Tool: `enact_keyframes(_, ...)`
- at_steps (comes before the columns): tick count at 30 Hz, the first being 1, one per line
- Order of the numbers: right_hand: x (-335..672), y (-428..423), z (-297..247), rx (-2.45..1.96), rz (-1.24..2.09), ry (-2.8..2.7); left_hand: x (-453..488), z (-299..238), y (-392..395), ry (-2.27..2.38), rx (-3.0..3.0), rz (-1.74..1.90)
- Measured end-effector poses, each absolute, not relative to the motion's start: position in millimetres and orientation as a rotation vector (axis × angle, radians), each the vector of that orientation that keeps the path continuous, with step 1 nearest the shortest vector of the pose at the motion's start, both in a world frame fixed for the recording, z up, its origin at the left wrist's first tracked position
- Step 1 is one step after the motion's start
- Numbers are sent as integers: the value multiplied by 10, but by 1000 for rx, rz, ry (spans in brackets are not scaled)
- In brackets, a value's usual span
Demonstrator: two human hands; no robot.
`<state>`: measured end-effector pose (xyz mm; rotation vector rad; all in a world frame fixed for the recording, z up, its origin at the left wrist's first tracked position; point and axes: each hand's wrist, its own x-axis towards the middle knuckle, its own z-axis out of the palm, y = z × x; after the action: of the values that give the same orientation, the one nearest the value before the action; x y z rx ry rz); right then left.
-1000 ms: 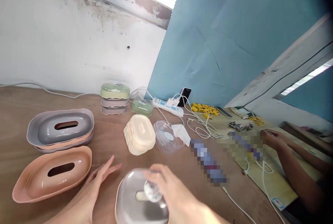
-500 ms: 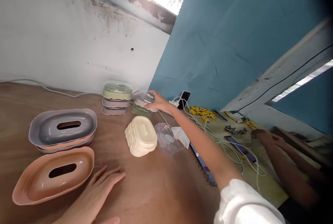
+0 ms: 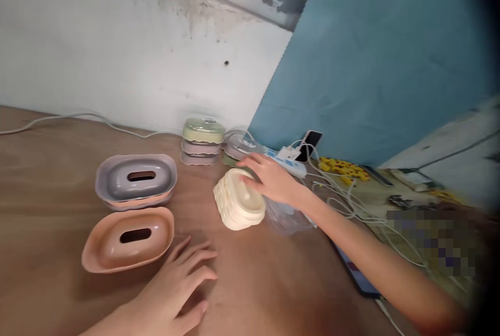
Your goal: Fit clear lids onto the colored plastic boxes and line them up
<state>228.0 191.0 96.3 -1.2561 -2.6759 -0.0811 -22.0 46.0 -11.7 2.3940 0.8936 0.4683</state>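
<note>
My right hand reaches over a stack of cream oval lids, fingers spread and resting on its top; nothing is gripped. Just behind it a grey lidded box sits on a green one. My left hand lies flat on the wooden table with fingers apart, just right of a peach oval tray with a slot. A clear round dish lies partly hidden under my right forearm.
A grey tray stacked on others stands behind the peach one. A stack of green and grey boxes sits by the wall. A power strip, phone, white cables and yellow pieces crowd the right.
My right hand left the grey box on the green one at the back and drew back onto the cream lids. The view swung left. The left hand stayed flat.
</note>
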Motion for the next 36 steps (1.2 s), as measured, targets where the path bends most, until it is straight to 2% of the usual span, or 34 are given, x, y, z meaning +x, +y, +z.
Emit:
enact_keyframes(6, 2277, 1173, 807, -1162, -185, -2782, -205, -32, 466, 901, 2337, 372)
enact_keyframes(12, 2334, 1105, 542, -1113, -177, -2628, -207, -19, 442, 896, 2368, 360)
enact_keyframes(17, 2337, 1067, 523, -1053, -105, -2486, -196, -67, 389, 883, 2503, 358)
enact_keyframes(21, 2307, 744, 548, -789, -152, -2389, -168, -159, 320, 966, 2798, 502)
enact_keyframes(24, 2303, 408, 442, -641, -94, -2456, -210, -35, 355, 1238, 2976, 659)
enact_keyframes(29, 2392, 106, 206, -599, 130, -2708, -440, 402, 556, 1868, 2840, 320)
enact_keyframes(34, 2513, 136, 197, -653, 429, -2678, -587, 383, 676, 1726, 2709, -90)
enact_keyframes(36, 2524, 138, 167, -698, 460, -2565, -601, 342, 691, 1631, 2685, -109)
